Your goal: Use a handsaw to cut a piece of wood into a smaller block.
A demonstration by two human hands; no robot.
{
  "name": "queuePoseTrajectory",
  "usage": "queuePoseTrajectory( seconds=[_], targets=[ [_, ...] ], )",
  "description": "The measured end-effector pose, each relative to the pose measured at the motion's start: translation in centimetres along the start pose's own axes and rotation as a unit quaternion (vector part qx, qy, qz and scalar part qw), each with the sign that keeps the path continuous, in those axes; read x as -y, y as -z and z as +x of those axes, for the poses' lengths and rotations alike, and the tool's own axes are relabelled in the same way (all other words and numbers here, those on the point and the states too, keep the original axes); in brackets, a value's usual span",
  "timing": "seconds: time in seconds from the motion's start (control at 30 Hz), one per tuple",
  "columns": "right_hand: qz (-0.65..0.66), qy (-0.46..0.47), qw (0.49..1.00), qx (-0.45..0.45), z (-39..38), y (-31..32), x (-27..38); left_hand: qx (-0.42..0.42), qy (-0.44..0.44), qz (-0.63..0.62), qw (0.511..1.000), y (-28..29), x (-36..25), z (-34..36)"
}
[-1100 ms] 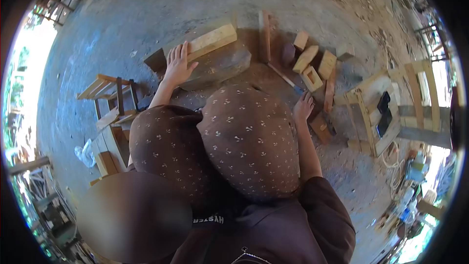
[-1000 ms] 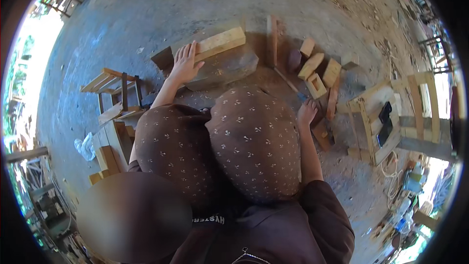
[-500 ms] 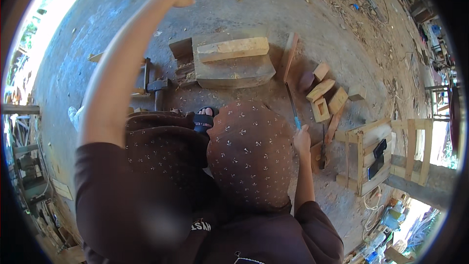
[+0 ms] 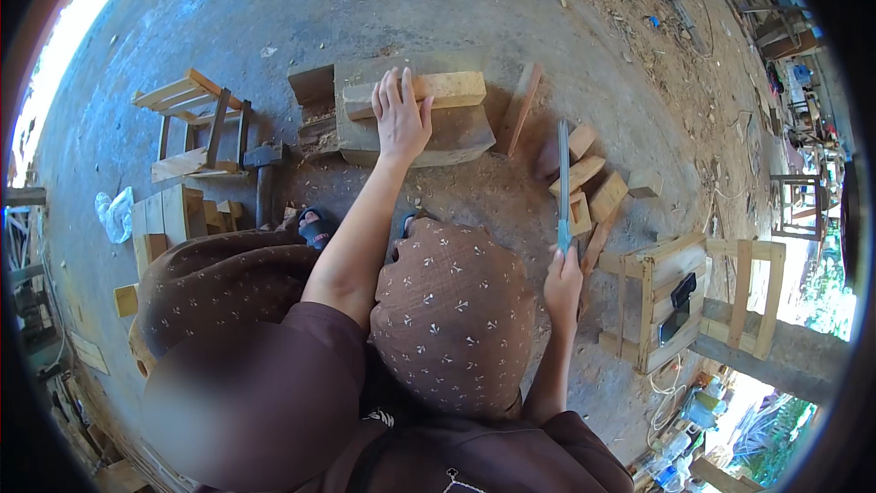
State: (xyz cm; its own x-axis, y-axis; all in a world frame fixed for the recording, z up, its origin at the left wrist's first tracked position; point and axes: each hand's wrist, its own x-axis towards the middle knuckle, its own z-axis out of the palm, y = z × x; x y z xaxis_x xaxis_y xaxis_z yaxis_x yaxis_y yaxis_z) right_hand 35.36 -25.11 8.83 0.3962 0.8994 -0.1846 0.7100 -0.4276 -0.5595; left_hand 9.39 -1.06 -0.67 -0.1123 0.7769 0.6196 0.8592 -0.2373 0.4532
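A squared length of pale timber (image 4: pixel 456 89) lies across a thick wooden block (image 4: pixel 447 132) in front of me. My left hand (image 4: pixel 401 119) rests on the timber's left part, fingers stretched out over it and thumb apart. To the right, my right hand (image 4: pixel 563 285) is closed round the light blue handle of a slim hacksaw (image 4: pixel 564 173). Its long frame points away from me, above several short wood offcuts (image 4: pixel 607 196), and touches nothing that I can make out. The handle is partly hidden by my fingers.
A reddish board (image 4: pixel 525 110) leans right of the block. A hammer (image 4: pixel 265 157) stands head up at left, near a small wooden frame (image 4: pixel 196 119) and a plastic bag (image 4: pixel 115 215). A wooden stool (image 4: pixel 652 310) carrying a phone (image 4: pixel 675 319) is at right.
My left hand has come down from high above the floor onto the timber. My right hand has turned the hacksaw more upright in view, and its frame shows wider. The view has shifted slightly.
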Motion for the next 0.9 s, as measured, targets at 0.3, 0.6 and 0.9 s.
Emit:
queuePoseTrajectory(
  seconds=[0.3,0.6,0.9],
  targets=[
    [-0.058,0.163,0.985,-0.025,6.2,-9.1,10.7,0.06,0.039,0.041,0.997,-0.6,-0.2,-0.7],
    [-0.174,0.145,0.974,0.012,7.7,-11.1,14.1,0.059,0.038,0.054,0.996,-0.7,-0.2,-0.7],
    [-0.191,0.123,0.973,0.035,8.8,-11.5,15.4,0.073,0.039,0.042,0.996,0.9,-0.5,0.5]
  ],
)
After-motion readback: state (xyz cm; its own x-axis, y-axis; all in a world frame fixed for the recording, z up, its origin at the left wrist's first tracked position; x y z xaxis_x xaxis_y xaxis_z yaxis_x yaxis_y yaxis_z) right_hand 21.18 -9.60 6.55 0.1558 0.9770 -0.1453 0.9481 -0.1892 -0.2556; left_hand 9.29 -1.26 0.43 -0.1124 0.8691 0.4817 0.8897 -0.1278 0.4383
